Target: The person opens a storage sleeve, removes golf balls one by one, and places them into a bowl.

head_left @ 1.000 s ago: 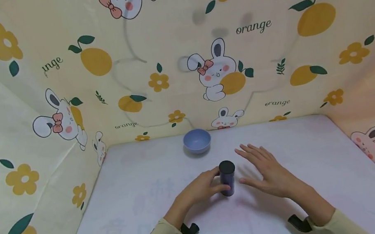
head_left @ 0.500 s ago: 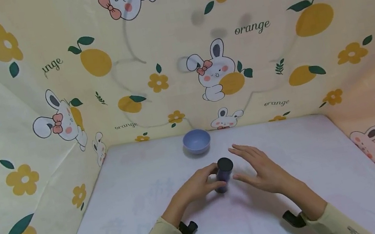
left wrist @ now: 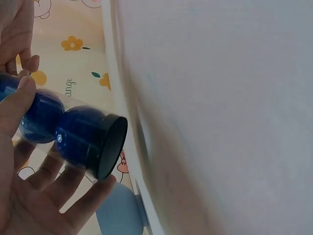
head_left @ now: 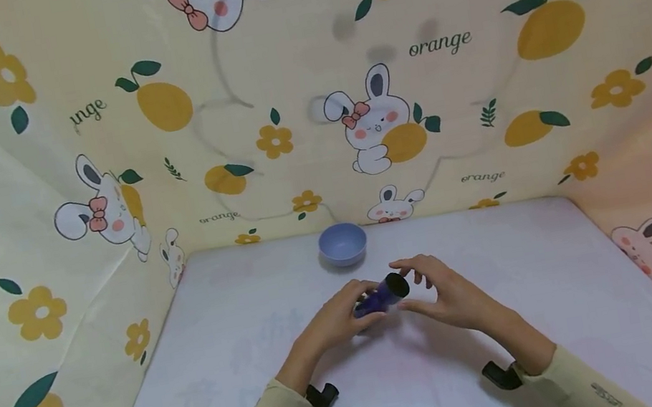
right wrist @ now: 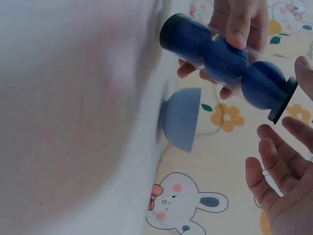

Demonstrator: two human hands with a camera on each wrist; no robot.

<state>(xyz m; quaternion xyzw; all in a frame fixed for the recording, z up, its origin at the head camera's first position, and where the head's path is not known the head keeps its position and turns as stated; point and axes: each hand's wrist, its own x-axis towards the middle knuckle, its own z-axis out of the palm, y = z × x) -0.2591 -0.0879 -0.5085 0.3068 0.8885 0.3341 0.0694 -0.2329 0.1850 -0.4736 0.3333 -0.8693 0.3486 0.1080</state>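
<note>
A clear tube (head_left: 377,298) with blue balls inside and black end caps is lifted off the table and tilted, its upper end toward the right. My left hand (head_left: 334,315) grips it around the middle, thumb on one side and fingers on the other. In the right wrist view three blue balls (right wrist: 225,59) sit in a row inside the tube. Beside the upper black cap (right wrist: 283,100), my right hand (head_left: 456,293) is held with thumb and fingers spread around that end; they appear apart from the cap.
A light blue bowl (head_left: 343,244) stands near the back edge of the white table (head_left: 236,285), beyond the hands. A cloth (head_left: 292,86) printed with rabbits and oranges hangs behind the table and along both sides.
My left hand has lifted the tube from upright and tipped it, top toward the right. My right hand has moved left, close to the tube's upper end, with its fingers bending more.
</note>
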